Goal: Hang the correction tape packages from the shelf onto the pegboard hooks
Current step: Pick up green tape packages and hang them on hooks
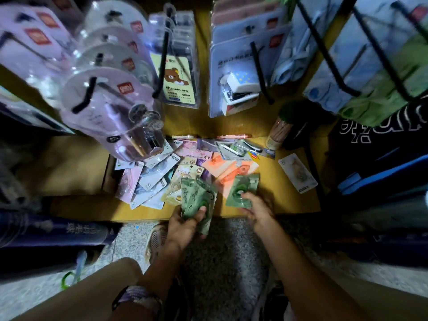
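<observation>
Shelf (298, 200) carries a loose pile (176, 170) of packages. Left hand (185, 225) fingers grip a green stack (196, 195) above its front edge. Right hand (257, 207) fingers pinch another green package (242, 188) just beside. Hooks (163, 56) hang above.

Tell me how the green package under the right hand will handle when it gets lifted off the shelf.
The green package is a flat card with a clear blister, so probably light and fairly stiff. Its glossy plastic may be slippery in the right hand. Lying flat on the shelf, it shouldn't roll.
</observation>
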`<state>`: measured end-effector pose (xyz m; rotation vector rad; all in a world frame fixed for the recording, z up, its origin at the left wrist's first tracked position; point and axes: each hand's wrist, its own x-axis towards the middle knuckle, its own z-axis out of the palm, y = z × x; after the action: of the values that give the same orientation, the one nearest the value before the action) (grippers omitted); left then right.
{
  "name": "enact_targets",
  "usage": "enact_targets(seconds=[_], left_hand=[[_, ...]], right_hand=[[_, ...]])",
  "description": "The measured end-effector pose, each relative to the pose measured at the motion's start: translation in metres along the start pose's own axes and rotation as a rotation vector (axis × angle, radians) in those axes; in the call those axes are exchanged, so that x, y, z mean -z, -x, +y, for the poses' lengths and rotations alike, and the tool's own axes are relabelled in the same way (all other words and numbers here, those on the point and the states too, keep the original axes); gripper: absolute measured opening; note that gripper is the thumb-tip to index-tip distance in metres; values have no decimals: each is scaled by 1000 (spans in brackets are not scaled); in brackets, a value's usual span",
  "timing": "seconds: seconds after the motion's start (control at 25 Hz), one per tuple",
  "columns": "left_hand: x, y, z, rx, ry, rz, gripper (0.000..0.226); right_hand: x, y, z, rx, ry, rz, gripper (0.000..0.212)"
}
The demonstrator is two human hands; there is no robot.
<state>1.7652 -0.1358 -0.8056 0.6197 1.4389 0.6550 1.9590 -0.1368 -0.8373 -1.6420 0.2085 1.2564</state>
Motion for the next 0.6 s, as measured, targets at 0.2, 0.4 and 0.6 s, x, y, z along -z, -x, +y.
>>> enact_targets(seconds=[0.2,0.4,0.6], left_hand=[[-10,56,27,-10,95,-91,51],[1,128,57,-95,89,-249,23],[15,186,79,-148,-16,-371,45]], right_hand=[[44,87,-3,-79,-117,-362,31],[60,169,-8,58,44,-560,27],[90,230,-17,196,9,-678,48]])
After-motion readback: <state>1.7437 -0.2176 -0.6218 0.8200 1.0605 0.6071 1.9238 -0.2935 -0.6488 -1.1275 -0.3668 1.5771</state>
